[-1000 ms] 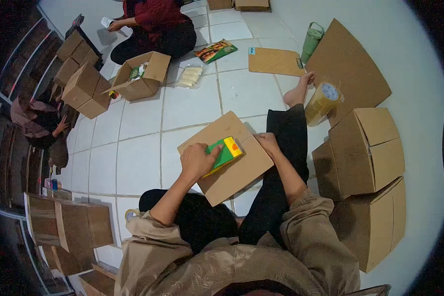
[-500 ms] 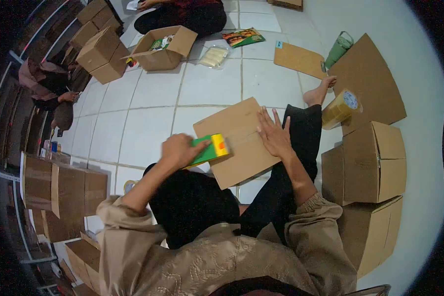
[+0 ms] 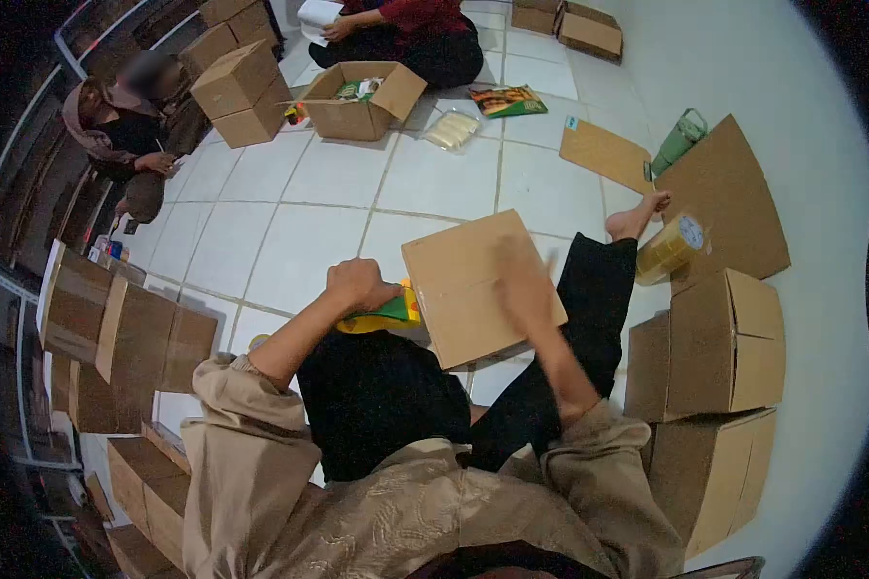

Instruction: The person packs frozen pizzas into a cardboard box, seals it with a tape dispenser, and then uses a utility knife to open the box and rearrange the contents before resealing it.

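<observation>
Left hand [image 3: 357, 285] wraps its grip around a green tool [image 3: 388, 311] beside flat cardboard [image 3: 463, 299]. Right hand [image 3: 523, 275] is blurred and its grip cannot be told. Tape roll [image 3: 668, 246] lies near boxes [image 3: 729, 338].

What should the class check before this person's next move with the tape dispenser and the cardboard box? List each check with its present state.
1. Grip: the left hand is closed around the tape dispenser: ok.
2. Position: the tape dispenser sits at the left edge of the cardboard box: ok. Whether it touches the box: cannot tell.
3. Support: the right hand is over the box top, but it is blurred, so contact: cannot tell.
4. Flaps: the box top is shut and flat: ok.
5. Seam: tape laid along it: cannot tell.
6. Supply: a spare tape roll lies by the foot: ok.
</observation>
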{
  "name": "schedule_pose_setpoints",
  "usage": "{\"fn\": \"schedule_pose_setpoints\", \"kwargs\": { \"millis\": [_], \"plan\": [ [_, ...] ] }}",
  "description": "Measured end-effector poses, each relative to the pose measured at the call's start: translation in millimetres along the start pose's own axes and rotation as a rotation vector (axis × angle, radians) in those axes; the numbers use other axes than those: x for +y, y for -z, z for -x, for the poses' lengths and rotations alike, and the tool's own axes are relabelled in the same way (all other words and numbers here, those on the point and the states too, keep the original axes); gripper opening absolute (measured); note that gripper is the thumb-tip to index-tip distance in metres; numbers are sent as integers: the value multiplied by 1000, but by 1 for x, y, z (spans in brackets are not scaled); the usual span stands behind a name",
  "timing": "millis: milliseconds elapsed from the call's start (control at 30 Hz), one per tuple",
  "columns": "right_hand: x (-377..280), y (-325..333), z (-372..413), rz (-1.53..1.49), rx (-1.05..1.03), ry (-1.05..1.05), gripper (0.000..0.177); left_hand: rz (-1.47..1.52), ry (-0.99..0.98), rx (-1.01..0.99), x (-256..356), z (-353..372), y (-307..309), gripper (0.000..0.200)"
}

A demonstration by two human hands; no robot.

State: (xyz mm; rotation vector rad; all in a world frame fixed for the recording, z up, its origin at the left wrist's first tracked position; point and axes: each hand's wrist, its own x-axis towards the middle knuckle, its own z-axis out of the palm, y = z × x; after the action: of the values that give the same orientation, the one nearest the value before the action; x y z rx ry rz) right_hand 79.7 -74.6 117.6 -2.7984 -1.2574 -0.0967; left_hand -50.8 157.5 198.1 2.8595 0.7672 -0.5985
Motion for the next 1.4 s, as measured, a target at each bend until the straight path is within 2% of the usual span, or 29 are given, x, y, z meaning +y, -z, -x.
{"fn": "schedule_pose_setpoints", "kwargs": {
  "millis": [33, 100, 167, 200, 267, 300, 333, 400, 467, 567, 600, 633, 667, 700, 767, 800, 867, 900, 967, 1000, 1033, 1067, 1100, 1133, 1200, 1233, 1300, 1333, 1400],
  "plan": [
    [-21, -5, 2, -253, -65, 138, 57, 3, 6, -5, 1, -2, 1, 63],
    [-75, -8, 16, -383, -23, 409, 55, 0, 16, -10, 4, -6, 4, 63],
    [-93, -6, 20, -323, 24, 372, 54, -15, 39, -14, 4, -8, 10, 43],
    [-99, -3, 21, -253, 59, 331, 53, -17, 48, -5, -7, -23, -5, 43],
    [-107, 2, 24, -179, -22, 317, 53, -325, 38, 292, -40, -73, -67, 27],
    [-105, 5, 21, -103, -90, 285, 53, -272, 83, 350, -55, -83, -80, 23],
    [-104, 1, 24, -239, 21, 313, 37, -224, 126, 409, -73, -89, -90, 18],
    [-98, 4, 26, -236, -22, 339, 33, -167, 167, 446, -108, -91, -110, 22],
    [-85, 10, 30, -246, -78, 392, 23, -118, 281, 259, -141, -97, -133, 28],
    [-60, 24, 42, -196, -189, 470, 21, -1, 378, 222, -157, -84, -138, 32],
    [-52, 31, 46, -194, -263, 482, 24, -148, 281, 110, -137, -61, -100, 35],
    [-42, 31, 52, -187, -335, 496, 27, -174, 226, 268, -134, -74, -110, 35],
    [-23, 9, 66, -210, -176, 520, 34, -204, 173, 421, -130, -93, -129, 37],
    [-9, -14, 82, -238, -24, 539, 42, 200, 166, 393, -115, -116, -140, 46],
    [-15, 8, 111, -483, 326, 85, 76, 233, -65, 14, -60, -121, -127, 77],
    [-16, -2, 118, -470, 310, 107, 76, 224, -115, -101, -34, -131, -141, 89],
    [-18, -21, 122, -885, 273, -359, 108, 318, -138, -333, -2, -131, -157, 90],
    [-23, -21, 114, -870, 277, -349, 108, 332, -145, -323, -4, -138, -159, 90],
    [-34, -21, 101, -1280, 335, -371, 129, 323, -292, -326, -15, -155, -173, 80],
    [-28, -26, 96, -1276, 330, -362, 129, 360, -195, -282, -19, -162, -179, 63],
    [-17, -32, 91, -1172, 279, -306, 127, 369, -190, -278, -26, -159, -168, 63],
    [-6, -40, 84, -1069, 231, -254, 125, 388, -126, -172, -34, -156, -156, 54],
    [5, -48, 70, -1067, 229, -253, 125, 403, -64, -68, -41, -151, -141, 46],
    [14, -54, 50, -1016, 137, -262, 123, 402, -67, -68, -50, -152, -127, 46],
    [2, -43, 13, -1096, 42, -226, 116, 705, -4, 208, -64, -153, -101, 38],
    [-13, -29, -10, -1227, 40, -178, 111, 697, -14, 213, -67, -142, -86, 38],
    [-26, -37, -68, -1055, 23, 44, 104, 868, 13, 530, -70, -116, -47, 41],
    [-39, -41, -94, -1056, 18, 87, 104, 855, -10, 539, -67, -111, -35, 41],
    [-70, -61, -145, -1070, 18, 189, 107, 803, -51, 732, -61, -107, -21, 55]
  ]
}}
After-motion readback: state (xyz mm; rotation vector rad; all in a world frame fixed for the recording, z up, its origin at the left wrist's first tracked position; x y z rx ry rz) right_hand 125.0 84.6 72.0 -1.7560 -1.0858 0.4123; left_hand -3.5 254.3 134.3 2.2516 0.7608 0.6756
